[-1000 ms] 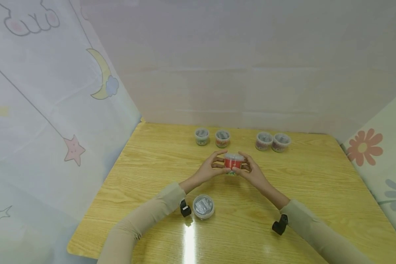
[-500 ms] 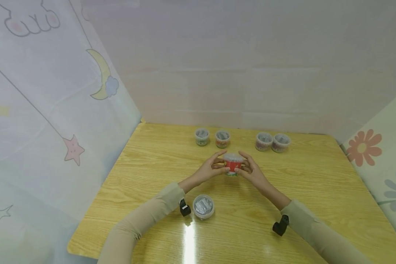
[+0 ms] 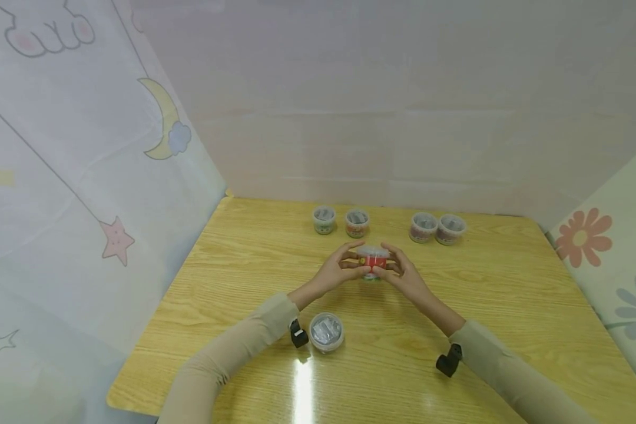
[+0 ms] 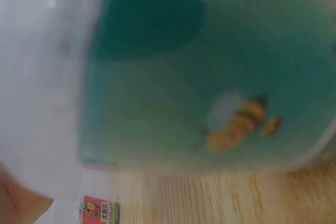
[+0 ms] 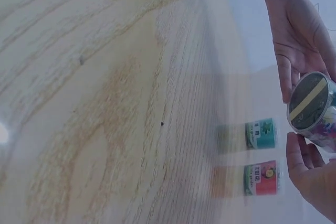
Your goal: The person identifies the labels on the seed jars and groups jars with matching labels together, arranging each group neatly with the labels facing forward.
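A small clear plastic tub with a red label (image 3: 372,259) is held above the table between both hands. From the left, my left hand (image 3: 335,272) grips its side, thumb in front and fingers behind. My right hand (image 3: 409,279) holds the opposite side the same way, and the thumbs nearly meet on the front. The right wrist view shows the held tub's base (image 5: 308,100), dark with a pale strip across it. Beside the left forearm stands another lidded tub (image 3: 326,333) with silvery packets under its lid; up close in the left wrist view, its wall (image 4: 168,98) is teal with a bee picture.
Along the back of the wooden table (image 3: 233,253) stand a green-labelled tub (image 3: 324,220), a red-labelled tub (image 3: 357,224), and two purplish tubs (image 3: 423,228) side by side farther right. A pale cloth backdrop (image 3: 350,118) rises behind the table.
The held tub has turned slightly, bringing a yellow mark into sight at the label's left. The thumbs parted and came together again. The other tubs have stayed put.
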Action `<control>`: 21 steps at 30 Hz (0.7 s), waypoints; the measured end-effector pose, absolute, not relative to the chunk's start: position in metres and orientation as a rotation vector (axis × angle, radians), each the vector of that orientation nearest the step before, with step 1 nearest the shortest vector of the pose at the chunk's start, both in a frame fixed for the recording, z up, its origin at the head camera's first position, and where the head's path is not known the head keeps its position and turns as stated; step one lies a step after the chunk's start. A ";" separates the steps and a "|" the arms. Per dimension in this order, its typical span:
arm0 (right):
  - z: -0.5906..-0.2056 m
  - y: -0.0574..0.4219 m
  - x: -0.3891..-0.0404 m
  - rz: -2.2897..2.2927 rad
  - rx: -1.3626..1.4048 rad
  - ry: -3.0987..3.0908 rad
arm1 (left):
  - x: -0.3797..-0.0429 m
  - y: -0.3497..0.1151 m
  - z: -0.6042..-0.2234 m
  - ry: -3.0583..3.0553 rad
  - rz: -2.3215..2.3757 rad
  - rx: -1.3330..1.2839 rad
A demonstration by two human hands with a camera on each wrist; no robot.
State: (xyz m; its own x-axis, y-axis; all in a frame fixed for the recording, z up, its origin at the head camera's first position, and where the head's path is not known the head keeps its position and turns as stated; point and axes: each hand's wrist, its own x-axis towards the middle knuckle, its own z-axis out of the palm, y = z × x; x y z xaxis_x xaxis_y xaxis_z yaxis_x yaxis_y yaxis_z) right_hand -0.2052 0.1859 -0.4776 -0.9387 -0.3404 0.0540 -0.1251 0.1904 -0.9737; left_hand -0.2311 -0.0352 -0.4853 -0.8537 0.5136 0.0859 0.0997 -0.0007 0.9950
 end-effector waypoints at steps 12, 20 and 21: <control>-0.480 0.188 -0.209 -1.837 -0.453 2.331 | -0.228 -0.034 -0.481 2.061 1.902 0.647; -0.476 0.194 -0.210 -1.879 -0.474 2.244 | -0.235 -0.038 -0.483 1.950 1.916 0.765; -0.476 0.195 -0.210 -1.887 -0.479 2.232 | -0.235 -0.038 -0.483 1.950 1.913 0.777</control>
State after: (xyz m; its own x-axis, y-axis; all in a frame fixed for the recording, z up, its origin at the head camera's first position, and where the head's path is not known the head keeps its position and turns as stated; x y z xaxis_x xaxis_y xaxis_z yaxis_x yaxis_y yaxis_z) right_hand -0.2103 0.1946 -0.4760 -0.9321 -0.3555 0.0695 -0.1276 0.1426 -0.9815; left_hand -0.2353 -0.0382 -0.4827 -0.8086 0.5672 0.1566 0.1673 -0.0336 0.9853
